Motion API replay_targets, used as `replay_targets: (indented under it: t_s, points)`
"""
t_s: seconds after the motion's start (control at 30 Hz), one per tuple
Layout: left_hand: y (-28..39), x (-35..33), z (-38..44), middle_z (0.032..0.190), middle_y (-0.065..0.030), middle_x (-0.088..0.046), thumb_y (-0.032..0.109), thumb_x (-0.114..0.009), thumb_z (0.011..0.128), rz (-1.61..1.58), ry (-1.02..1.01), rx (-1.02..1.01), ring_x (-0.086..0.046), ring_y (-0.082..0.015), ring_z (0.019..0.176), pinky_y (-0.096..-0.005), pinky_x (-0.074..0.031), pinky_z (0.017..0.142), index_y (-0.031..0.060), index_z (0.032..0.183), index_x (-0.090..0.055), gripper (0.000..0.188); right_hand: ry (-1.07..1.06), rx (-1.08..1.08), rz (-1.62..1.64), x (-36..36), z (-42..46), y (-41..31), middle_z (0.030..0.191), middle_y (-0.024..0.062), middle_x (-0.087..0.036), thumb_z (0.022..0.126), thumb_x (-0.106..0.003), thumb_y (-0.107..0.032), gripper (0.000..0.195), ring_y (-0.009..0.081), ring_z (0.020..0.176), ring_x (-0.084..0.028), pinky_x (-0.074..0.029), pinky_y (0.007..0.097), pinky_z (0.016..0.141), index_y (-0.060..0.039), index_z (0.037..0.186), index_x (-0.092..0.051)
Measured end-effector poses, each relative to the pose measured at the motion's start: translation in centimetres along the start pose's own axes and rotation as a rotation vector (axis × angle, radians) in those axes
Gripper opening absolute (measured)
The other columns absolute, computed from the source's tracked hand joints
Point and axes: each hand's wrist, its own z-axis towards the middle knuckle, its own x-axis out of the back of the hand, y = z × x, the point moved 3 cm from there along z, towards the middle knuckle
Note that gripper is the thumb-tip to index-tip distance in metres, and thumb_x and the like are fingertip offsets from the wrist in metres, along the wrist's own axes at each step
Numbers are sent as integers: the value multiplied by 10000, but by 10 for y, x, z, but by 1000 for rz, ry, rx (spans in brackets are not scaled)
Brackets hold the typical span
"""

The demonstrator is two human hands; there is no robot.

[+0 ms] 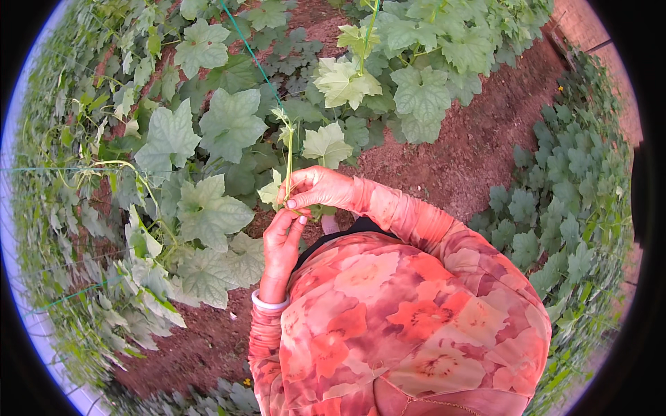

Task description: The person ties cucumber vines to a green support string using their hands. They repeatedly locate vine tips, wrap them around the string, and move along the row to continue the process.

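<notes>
A pale green vine stem stands upright before me, its budding tip beside a green twine that slants up to the top of the view. The thumb and fingers of my right hand are pinched around this stem low down. Just below, my left hand, with a white bangle at the wrist, closes thumb and fingertips on the stem's lower part; the fingers partly hide the grip. A light leaf hangs right of the stem, and a smaller leaf sits left of my right fingertips.
Broad lobed leaves crowd the left side. A second twine runs level there, and a lower one slants. Reddish bare soil forms a path on the right, bordered by more vines. Another twined shoot rises at the top.
</notes>
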Motion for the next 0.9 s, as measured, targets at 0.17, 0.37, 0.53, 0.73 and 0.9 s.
replay_targets:
  t_s: [0.17,0.37,0.53,0.73,0.9]
  points:
    - [2,-1,1,944,-55,-642,-3,-593,885,45,-41,4,-583,-124,876,-256,-459,808,-14,958,-641,89,0,-38,1,8,1,14,848,21,-603,876,-664,-114,160,85,656,-538,-461,236,617,-21,996,-614]
    - [-3,7,-4,866,-52,-649,55,-636,867,51,90,132,-598,-98,714,-226,-478,658,-14,973,-648,127,66,-14,-131,18,-5,25,909,6,-601,857,-698,-156,162,82,757,-554,-463,234,703,-33,921,-615]
    - [19,19,7,740,-6,-619,123,-646,880,-166,322,238,-514,-46,587,-191,-395,526,2,915,-648,126,73,-172,-183,18,-14,32,737,-48,-594,813,-749,-265,247,69,713,-512,-420,233,665,-42,856,-652]
    - [0,14,19,700,34,-600,120,-670,865,-188,136,392,-452,-28,541,-182,-325,485,42,876,-664,79,25,-121,-468,10,-21,41,778,-41,-640,816,-747,-234,213,54,744,-540,-453,244,692,-41,871,-673]
    - [0,14,11,715,31,-612,92,-662,869,-346,196,320,-473,-23,566,-171,-326,494,56,879,-649,40,13,-116,-301,9,-23,42,834,-35,-646,845,-713,-231,212,55,799,-548,-445,235,747,-37,920,-667]
